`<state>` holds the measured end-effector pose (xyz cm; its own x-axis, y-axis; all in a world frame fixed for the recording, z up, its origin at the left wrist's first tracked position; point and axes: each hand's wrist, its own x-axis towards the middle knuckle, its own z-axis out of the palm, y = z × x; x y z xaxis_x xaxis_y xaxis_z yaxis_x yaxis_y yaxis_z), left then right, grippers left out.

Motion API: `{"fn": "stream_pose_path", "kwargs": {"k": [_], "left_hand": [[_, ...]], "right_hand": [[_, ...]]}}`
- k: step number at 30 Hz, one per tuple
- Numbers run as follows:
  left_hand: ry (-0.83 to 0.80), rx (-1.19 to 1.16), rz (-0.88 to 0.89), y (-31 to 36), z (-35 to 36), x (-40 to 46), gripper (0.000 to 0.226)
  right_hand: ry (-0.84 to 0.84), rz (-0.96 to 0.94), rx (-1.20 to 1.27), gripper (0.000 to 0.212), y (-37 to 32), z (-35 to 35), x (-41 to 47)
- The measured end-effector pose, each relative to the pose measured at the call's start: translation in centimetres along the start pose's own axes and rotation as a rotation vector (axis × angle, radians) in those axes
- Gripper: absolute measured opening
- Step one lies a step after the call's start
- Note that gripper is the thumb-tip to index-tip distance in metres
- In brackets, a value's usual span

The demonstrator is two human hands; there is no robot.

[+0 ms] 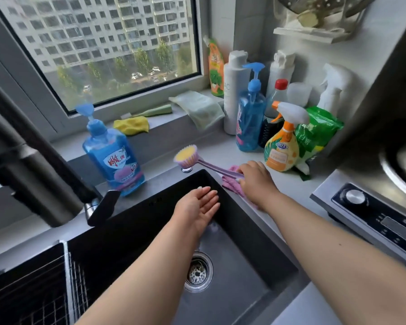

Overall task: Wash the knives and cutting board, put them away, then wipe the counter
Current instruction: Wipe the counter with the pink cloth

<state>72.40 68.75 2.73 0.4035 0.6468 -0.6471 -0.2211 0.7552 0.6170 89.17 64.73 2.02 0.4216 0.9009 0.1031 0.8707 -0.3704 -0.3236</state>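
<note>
My right hand (256,179) grips the purple handle of a dish brush (188,156) whose yellow bristle head points up, at the sink's back right corner. Under that hand a pink cloth (230,184) lies on the counter edge. My left hand (199,207) hovers over the dark sink (244,231), fingers straight and apart, holding nothing. The drain strainer (198,272) sits at the basin's bottom. No knife or cutting board is in view.
A blue dish soap pump bottle (113,156) stands behind the sink beside the dark faucet (33,165). Several cleaning bottles (281,141) crowd the back right counter. Yellow (131,125) and green (197,106) cloths lie on the windowsill. A stove (370,214) is at right, a wire rack (33,289) at lower left.
</note>
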Motion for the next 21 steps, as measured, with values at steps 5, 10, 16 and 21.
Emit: {"fn": "stream_pose_path", "kwargs": {"k": [5,10,16,21], "left_hand": [[0.015,-0.039,-0.027,0.2,-1.2,2.4,0.027],[0.066,-0.087,-0.033,0.3,-2.5,4.0,0.027],[0.111,-0.138,-0.007,1.1,-3.5,5.3,0.028],[0.118,-0.161,0.009,1.5,-4.0,5.3,0.028]], "right_hand": [[-0.061,-0.108,-0.046,0.02,-0.9,0.7,5.2],[-0.11,-0.224,-0.08,0.024,-2.3,2.8,10.6],[-0.048,-0.21,-0.179,0.027,-5.0,5.3,15.5],[-0.043,-0.104,-0.045,0.041,-4.9,5.4,16.7]]}}
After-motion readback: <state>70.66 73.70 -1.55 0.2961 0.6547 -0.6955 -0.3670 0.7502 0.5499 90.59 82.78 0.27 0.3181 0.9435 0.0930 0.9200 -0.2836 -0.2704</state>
